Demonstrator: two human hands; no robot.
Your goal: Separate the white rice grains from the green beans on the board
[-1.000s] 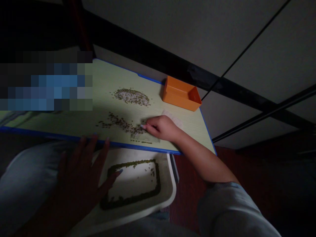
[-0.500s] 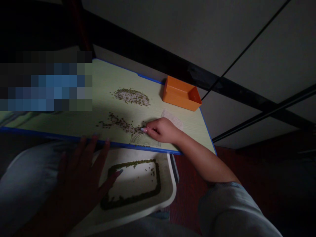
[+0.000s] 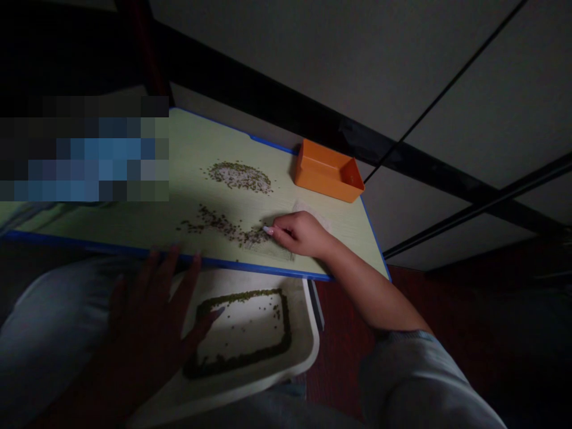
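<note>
My right hand [image 3: 300, 234] rests on a pale green table [image 3: 187, 149] with a blue edge, fingers curled and pressed together, fingertips at a scattered line of small green beans [image 3: 214, 223]. A patch of white grains [image 3: 268, 247] lies under the fingertips. My left hand [image 3: 152, 316] lies open and flat on the rim of a white tray [image 3: 306, 351] held below the table's front edge; green beans [image 3: 241, 360] ring the tray's bottom. A second heap of mixed beans and white grains [image 3: 241, 176] sits farther back.
An orange rectangular box [image 3: 328, 171] stands at the table's far right corner. A blurred-out area covers the table's left end. Dark bars and a pale floor lie beyond the table. A dark red surface shows at the right below the table.
My right hand's fingertips have moved slightly right and back along the bean line, away from the table's front edge. The left hand and the tray have stayed put.
</note>
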